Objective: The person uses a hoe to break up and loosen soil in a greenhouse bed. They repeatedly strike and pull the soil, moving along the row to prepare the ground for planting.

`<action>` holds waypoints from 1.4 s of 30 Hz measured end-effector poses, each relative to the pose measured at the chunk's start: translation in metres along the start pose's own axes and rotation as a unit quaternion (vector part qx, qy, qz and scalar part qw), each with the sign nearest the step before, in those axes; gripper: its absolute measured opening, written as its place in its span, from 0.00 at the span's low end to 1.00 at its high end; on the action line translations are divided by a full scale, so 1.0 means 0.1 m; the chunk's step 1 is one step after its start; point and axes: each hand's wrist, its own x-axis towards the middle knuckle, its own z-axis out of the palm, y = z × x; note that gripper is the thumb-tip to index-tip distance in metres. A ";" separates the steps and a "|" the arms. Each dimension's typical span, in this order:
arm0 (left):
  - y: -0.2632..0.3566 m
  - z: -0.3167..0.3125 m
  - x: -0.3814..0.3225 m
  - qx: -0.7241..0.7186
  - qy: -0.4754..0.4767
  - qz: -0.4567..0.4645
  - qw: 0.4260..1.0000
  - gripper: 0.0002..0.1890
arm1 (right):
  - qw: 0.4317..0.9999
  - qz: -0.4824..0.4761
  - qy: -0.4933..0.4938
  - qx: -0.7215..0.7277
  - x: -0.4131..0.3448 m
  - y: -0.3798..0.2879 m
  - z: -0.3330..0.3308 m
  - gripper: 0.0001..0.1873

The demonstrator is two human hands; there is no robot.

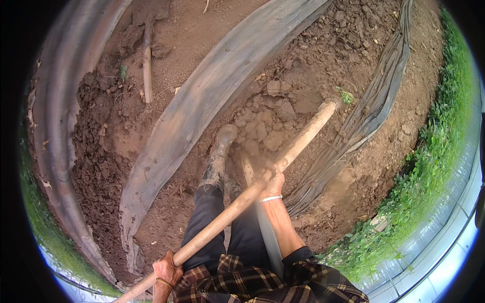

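Note:
A long, thick wooden tool handle [219,223] slants across my legs from the lower left to the loose soil at the upper right. My left hand [167,270], with a yellowish band at its wrist, grips it low down near my hip. Farther up the shaft, my right hand [273,185] is closed around it, a white band on the wrist. The handle's far end [330,106] is over the dirt; I cannot make out a tool head there. Beneath it lie broken clods [265,128], blurred as if by dust. A muddy boot [223,140] stands beside them.
A wide grey sheet strip [212,83] runs along the left of my legs, and a bunched dark one [363,121] lies to the right. Another strip [57,125] curves at far left. A second wooden handle [147,72] rests on soil. Green plants [428,151] line the right edge.

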 end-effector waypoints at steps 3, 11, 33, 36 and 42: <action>-0.26 0.00 -0.08 0.045 -0.008 -0.018 0.999 0.11 | 0.994 0.096 -0.041 0.031 -0.10 0.16 -0.12 0.07; 0.33 -0.22 1.05 0.029 0.151 0.193 0.969 0.11 | 0.987 -0.097 -0.028 0.125 -0.53 -1.04 0.14 0.06; 1.63 -0.05 1.63 -0.026 0.019 0.111 0.993 0.13 | 0.988 -0.153 -0.012 -0.033 1.66 -1.57 0.44 0.14; 1.79 -0.05 1.39 -0.033 0.023 0.120 0.992 0.14 | 0.990 -0.127 -0.056 -0.031 1.68 -1.78 0.33 0.17; 1.58 0.07 0.99 -0.029 0.036 0.139 0.989 0.14 | 0.982 -0.183 -0.004 -0.035 0.96 -1.62 0.28 0.10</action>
